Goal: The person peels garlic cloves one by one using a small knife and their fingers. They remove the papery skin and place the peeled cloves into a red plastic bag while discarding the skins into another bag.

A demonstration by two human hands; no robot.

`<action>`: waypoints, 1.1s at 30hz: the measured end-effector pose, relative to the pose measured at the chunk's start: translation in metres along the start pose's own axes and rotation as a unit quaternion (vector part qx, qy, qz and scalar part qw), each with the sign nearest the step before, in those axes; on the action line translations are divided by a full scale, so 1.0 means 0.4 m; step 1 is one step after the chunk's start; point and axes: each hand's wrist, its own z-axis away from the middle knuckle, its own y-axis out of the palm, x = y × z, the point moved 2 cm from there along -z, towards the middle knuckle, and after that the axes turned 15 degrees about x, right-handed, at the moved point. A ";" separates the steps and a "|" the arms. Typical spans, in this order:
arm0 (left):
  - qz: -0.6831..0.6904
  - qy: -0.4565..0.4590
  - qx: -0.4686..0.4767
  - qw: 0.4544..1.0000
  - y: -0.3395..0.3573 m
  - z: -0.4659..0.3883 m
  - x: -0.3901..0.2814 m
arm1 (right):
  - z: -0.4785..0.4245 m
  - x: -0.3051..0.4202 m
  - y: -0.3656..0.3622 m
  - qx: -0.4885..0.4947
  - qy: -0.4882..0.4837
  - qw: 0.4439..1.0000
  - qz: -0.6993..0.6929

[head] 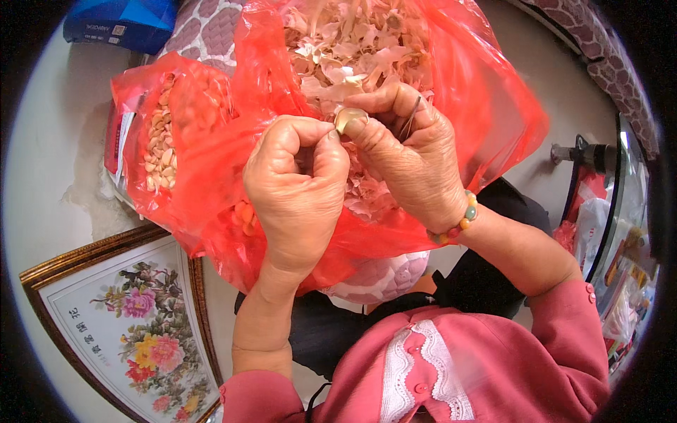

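A garlic clove (349, 119) with a pale, shiny surface sits between my two hands, above an open red plastic bag (486, 106) full of papery garlic skins (359, 53). My right hand (418, 150) grips the clove between thumb and forefinger. Tucked in its curled fingers is a thin metal tool (408, 124), possibly tweezers; most of it is hidden. The thumb and forefinger of my left hand (299, 180) pinch the lower left tip of the clove. To the left, peeled garlic cloves (160, 153) fill a second red plastic bag (203, 174).
A cushion with a stone-like pattern (402, 269) shows beneath the bags. A blue box (124, 24) stands at the upper left. At lower left is a framed flower picture (153, 338) bearing writing. A glass-edged shelf (608, 227) with bagged items runs along the right.
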 end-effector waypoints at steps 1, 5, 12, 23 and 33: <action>-0.014 0.011 -0.005 1.000 -0.002 0.000 0.003 | 0.001 -0.001 0.003 0.001 0.006 1.000 0.007; -0.063 0.031 -0.004 0.998 -0.017 -0.002 0.004 | -0.002 0.006 0.013 0.014 0.041 0.999 -0.008; 0.109 -0.084 0.036 0.990 -0.030 -0.011 -0.037 | -0.020 0.018 -0.020 0.140 0.192 0.937 -0.256; 0.206 -0.136 0.062 0.967 -0.032 -0.004 -0.034 | -0.017 0.043 -0.024 0.091 0.099 0.991 0.006; 0.154 -0.062 0.083 0.983 -0.022 -0.001 -0.056 | -0.017 0.065 -0.040 0.118 0.184 0.973 -0.078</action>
